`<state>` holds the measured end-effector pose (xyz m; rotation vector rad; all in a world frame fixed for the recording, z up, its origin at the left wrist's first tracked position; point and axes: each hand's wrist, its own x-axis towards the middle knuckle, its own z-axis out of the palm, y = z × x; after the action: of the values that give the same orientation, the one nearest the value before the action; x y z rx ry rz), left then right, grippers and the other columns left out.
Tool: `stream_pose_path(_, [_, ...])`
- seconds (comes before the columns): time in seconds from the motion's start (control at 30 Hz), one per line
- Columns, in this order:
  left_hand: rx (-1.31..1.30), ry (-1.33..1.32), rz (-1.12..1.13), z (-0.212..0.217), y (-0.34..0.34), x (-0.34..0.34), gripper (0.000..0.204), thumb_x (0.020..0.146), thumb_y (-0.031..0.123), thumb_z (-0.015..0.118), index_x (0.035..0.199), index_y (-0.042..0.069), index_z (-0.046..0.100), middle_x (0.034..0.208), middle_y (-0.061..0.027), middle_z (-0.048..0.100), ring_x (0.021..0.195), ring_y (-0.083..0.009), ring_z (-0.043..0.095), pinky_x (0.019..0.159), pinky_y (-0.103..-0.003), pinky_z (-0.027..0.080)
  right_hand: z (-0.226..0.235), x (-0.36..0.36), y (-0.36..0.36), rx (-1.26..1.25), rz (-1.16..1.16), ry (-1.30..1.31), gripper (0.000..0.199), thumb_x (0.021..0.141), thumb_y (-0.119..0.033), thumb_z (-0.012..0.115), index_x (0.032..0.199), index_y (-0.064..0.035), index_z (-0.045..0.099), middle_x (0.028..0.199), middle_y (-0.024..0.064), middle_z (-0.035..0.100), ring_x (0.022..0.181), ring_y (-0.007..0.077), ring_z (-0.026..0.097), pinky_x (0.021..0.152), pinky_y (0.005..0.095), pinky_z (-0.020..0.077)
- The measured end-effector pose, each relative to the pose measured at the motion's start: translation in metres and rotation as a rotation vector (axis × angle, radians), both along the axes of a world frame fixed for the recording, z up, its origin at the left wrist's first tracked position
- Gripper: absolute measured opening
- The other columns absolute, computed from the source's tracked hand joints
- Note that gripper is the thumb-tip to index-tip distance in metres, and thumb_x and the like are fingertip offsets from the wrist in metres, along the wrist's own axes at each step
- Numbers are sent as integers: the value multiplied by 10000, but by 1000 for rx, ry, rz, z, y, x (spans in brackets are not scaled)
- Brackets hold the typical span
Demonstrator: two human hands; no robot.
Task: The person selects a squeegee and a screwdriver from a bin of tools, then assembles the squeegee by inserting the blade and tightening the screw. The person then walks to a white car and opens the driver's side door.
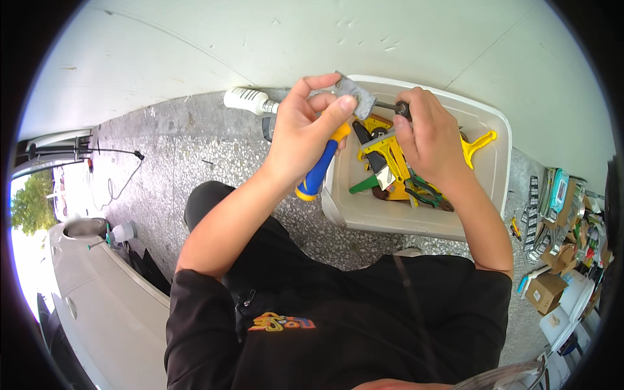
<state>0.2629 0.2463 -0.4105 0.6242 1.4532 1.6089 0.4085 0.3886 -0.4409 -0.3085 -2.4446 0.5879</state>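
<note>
My left hand [302, 127] is closed around a tool with a blue-and-yellow handle [316, 170], which points down toward me. Between its thumb and fingers sits a flat, mottled grey piece [357, 97]; whether it is joined to that handle I cannot tell. My right hand [429, 133] grips a dark-handled tool with a thin metal shaft [385, 105], much like a screwdriver. The shaft reaches the grey piece's right edge. Both hands are over a pale plastic bin [390, 225] holding yellow-handled tools [392, 159], green-handled pliers [426, 194] and other hand tools.
Behind the bin rises a pale wall [390, 39]. A white bottle [247, 99] lies at its foot, left of the bin. Cardboard boxes [545, 292] and clutter are at the far right. A beige vehicle-like body [110, 292] stands at the left on speckled flooring [188, 149].
</note>
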Motion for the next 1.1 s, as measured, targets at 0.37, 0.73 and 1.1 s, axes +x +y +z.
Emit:
stream_pose_path(0.37, [73, 103, 68, 0, -4, -2, 414, 950, 239, 527, 1269, 31, 366, 979, -190, 604, 549, -140, 550, 483, -250, 453, -15, 3, 4, -558, -21, -71, 244, 841, -210, 668, 981, -88, 511, 587, 5, 519, 545, 133, 556, 507, 283, 421])
stream_pose_path(0.73, [160, 361, 46, 0, 0, 23, 587, 918, 170, 573, 1375, 36, 230, 1060, -121, 564, 901, -142, 539, 805, -276, 451, -21, -6, -48, -1164, 352, 140, 389, 939, -258, 541, 1237, -15, 483, 986, 61, 631, 900, 110, 581, 791, 278, 471])
stream_pose_path(1.1, [20, 1690, -1191, -73, -63, 18, 282, 725, 155, 638, 1003, 104, 625, 1087, -40, 578, 1062, -208, 525, 925, -330, 419, -79, 34, -5, -1210, 190, 86, 266, 881, -256, 631, 991, -30, 544, 796, 61, 630, 736, 118, 610, 688, 280, 507])
